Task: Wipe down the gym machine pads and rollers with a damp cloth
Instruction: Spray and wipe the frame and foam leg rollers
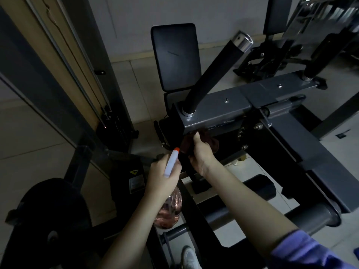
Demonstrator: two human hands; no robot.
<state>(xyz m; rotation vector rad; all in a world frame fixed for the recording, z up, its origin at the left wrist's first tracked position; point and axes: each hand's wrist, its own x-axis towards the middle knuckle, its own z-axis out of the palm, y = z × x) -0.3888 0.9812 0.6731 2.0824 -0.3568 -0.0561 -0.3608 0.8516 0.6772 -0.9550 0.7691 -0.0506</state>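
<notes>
Pale floor tiles (38, 133) fill the dim room. Nearest, the left hand (161, 177) grips a spray bottle (171, 162). Just beyond, the right hand (200, 152) clutches a dark cloth (210, 140) against the grey frame beam (223, 109), with the black pad (175, 57) upright behind.

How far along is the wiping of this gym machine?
Done: nothing tells; the dim light shows no wiped patches. In hand: the right hand presses a dark cloth against the grey frame beam, while the left hand grips a spray bottle. Left: the upright back pad and the black foam roller, both apart from the cloth.
</notes>
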